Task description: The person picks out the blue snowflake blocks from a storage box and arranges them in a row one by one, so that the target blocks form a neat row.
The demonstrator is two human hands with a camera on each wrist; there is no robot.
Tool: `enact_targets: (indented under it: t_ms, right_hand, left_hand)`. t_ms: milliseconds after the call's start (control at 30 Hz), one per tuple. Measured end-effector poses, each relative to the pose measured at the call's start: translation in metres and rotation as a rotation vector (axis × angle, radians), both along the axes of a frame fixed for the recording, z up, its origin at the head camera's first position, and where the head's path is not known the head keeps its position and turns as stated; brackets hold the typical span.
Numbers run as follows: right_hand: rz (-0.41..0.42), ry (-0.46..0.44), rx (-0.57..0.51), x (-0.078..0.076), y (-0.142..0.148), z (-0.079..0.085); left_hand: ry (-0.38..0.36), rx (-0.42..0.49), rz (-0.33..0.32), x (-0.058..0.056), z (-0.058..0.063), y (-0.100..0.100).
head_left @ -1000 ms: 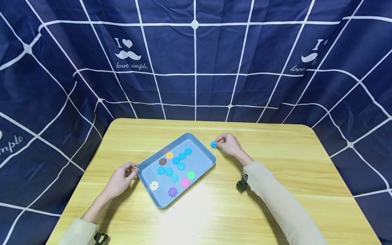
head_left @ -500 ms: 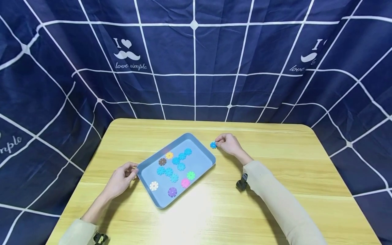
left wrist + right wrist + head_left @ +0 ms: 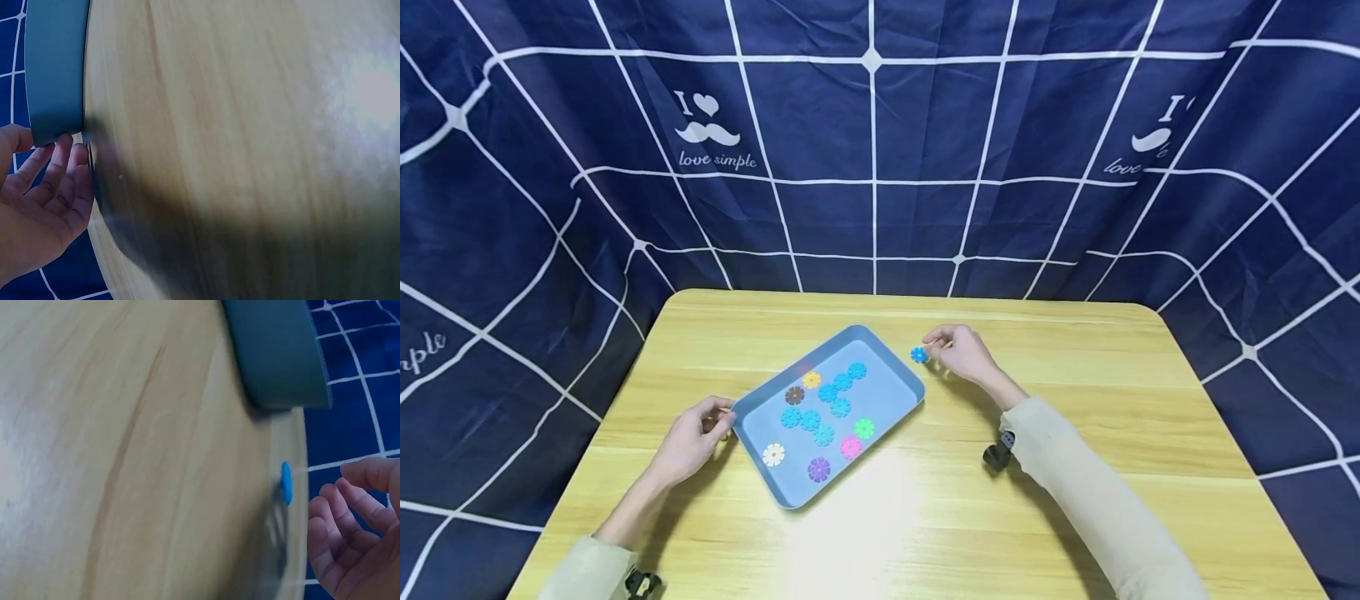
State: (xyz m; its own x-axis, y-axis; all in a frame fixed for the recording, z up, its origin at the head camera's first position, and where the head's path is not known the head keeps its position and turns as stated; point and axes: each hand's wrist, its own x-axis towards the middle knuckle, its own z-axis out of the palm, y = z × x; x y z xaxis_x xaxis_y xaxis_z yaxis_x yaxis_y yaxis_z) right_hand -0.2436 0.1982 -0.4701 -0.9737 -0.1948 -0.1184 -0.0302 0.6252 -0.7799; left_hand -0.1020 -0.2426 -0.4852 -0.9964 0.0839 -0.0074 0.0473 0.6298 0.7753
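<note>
A blue-grey tray (image 3: 891,362) lies slantwise on the table with several notched, snowflake-like plastic discs in it. My left hand (image 3: 694,437) holds the tray's left end, its thumb (image 3: 17,137) at the rim and its fingertips (image 3: 61,139) against the outer wall. Right of the tray is a single blue disc (image 3: 919,355). Beside that disc hovers my right hand (image 3: 958,352); in the right wrist view its thumb and fingers are parted, and a gap separates them from the blue disc (image 3: 286,482). Whether the disc touches the table cannot be told.
Inside the tray are joined blue discs (image 3: 810,420) in two groups, plus loose yellow (image 3: 812,380), brown (image 3: 794,396), white (image 3: 773,454), purple (image 3: 818,470), pink (image 3: 851,447) and green discs (image 3: 864,429). A dark blue curtain (image 3: 820,217) surrounds the wooden table (image 3: 1075,358).
My right thumb and fingers have parted and let go of the blue disc, which they pinched before. The left hand and tray keep their place; the head view has shifted slightly.
</note>
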Motion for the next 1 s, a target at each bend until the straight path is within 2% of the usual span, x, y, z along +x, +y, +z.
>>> enact_targets:
  t_ms: [233, 567, 767, 1000]
  right_hand:
    - [0.061, 0.045, -0.004, 0.011, -0.014, 0.017]
    - [0.165, 0.112, -0.010, 0.026, -0.043, 0.028]
    - [0.231, 0.122, -0.008, 0.037, -0.059, 0.030]
    - [0.311, 0.135, 0.032, 0.048, -0.077, 0.024]
  left_hand:
    - [-0.011, 0.008, 0.002, 0.000, 0.001, 0.000]
    - [-0.018, 0.027, 0.002, 0.001, 0.001, 0.000]
    - [-0.025, 0.039, 0.003, 0.001, 0.001, -0.001]
    - [-0.017, 0.030, -0.014, 0.000, 0.000, -0.002]
